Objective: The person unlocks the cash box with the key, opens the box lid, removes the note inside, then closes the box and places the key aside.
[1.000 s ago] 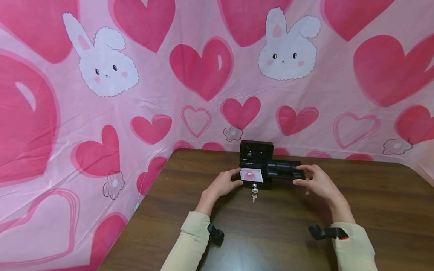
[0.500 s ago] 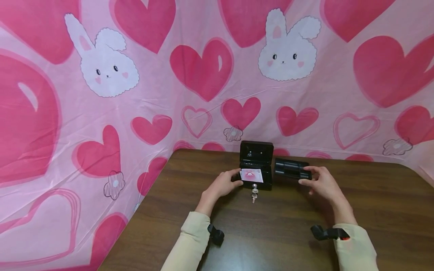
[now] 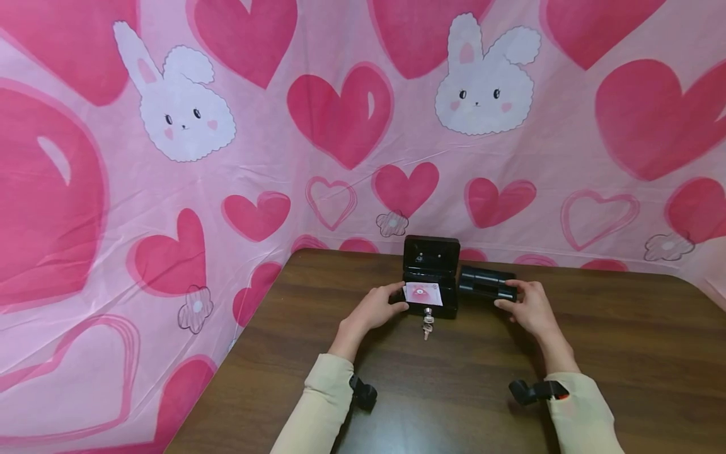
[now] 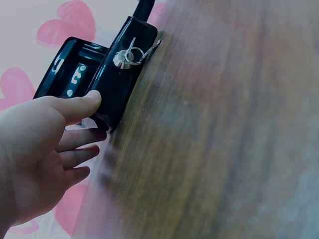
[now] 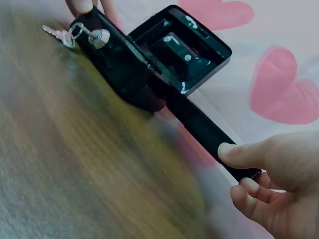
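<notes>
A small black cash box (image 3: 448,311) stands on the table with its lid (image 3: 432,252) raised. A pink-and-white printed slip of paper (image 3: 423,294) lies in it, and keys (image 3: 428,329) hang from its front lock. My left hand (image 3: 371,309) holds the box's left side, the thumb (image 4: 92,99) at the front edge and the fingers at the side. My right hand (image 3: 530,308) pinches the right end of a black compartment tray (image 3: 482,282) between thumb and fingers. The tray's left end is right at the box's right side; in the right wrist view the tray (image 5: 199,124) shows edge-on.
The brown wooden table (image 3: 454,378) ends just behind the box. Beyond it hangs a pink cloth (image 3: 340,145) with hearts and rabbits. Black straps with small devices (image 3: 363,392) sit on both sleeves.
My right hand has drawn the tray off the box to the right, then brought it slightly back left and tipped it a little. The left hand has stayed on the box.
</notes>
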A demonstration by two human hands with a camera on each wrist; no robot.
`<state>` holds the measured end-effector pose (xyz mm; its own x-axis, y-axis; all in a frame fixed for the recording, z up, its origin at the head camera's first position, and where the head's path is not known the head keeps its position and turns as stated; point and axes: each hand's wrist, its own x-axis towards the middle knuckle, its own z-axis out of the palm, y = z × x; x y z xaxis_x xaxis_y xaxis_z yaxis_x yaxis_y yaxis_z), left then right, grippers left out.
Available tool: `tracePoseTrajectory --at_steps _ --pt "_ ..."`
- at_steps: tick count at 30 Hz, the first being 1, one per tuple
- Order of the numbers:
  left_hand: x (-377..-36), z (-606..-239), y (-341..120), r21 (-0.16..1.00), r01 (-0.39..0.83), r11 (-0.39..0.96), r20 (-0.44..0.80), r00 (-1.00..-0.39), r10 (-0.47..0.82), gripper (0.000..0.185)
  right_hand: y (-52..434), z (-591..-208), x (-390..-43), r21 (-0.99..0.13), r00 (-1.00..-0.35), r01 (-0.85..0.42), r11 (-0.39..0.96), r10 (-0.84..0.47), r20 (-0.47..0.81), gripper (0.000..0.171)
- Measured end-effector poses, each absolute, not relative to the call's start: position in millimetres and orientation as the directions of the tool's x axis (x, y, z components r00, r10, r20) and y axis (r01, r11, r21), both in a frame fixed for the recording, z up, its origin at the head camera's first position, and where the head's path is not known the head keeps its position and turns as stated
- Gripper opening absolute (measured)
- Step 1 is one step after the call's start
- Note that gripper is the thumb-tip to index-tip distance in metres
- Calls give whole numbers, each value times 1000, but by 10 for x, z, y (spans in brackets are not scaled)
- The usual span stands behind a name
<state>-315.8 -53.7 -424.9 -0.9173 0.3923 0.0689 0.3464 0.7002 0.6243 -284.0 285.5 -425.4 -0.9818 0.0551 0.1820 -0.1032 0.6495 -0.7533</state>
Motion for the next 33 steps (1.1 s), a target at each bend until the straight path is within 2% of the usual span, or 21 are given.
tracePoseTrajectory --at_steps 7,15,26,33 --pt "-3161 -4257 -523 628 345 697 65 -917 395 58 2880 -4310 -2873 -676 -974 -115 728 51 221 57" --pt "-3157 -4248 -524 630 335 701 59 -920 386 58 2841 -4352 -2885 -664 -963 -130 736 66 263 49" --pt "-3151 -4243 -528 624 329 709 55 -923 380 58 2822 -4302 -2869 -646 -969 87 758 216 123 52" --pt "-3155 -4252 -536 625 329 708 55 -923 380 58 2809 -4322 -2878 -657 -970 107 747 224 96 55"
